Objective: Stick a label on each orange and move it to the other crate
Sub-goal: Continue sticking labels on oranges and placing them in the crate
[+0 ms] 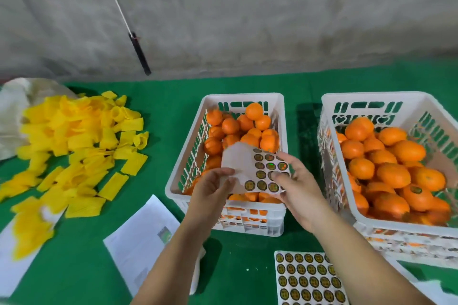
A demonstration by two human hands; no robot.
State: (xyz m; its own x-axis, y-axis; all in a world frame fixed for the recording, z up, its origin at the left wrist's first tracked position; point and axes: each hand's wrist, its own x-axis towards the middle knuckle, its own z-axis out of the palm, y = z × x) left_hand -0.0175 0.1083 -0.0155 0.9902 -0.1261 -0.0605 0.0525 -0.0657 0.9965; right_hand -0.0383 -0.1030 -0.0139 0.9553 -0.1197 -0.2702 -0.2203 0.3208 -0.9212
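Green cloth [247,250] covers my table. Nearest, a full label sheet [308,278] lies right, white papers [141,242] left. Above the left crate [282,208], my left hand [213,188] pinches a partly used sticker sheet [250,168] while my right hand [297,186] grips its right edge, thumb on a label. Oranges [245,129] fill that crate; the right crate [329,111] holds more. Yellow foam sleeves [81,136] lie piled far left before a grey wall [247,20].

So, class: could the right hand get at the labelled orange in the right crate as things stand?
Probably not at once: the right hand is pinching the sticker sheet. Otherwise the way looks free, since the labelled orange lies uncovered on top in the open right crate.
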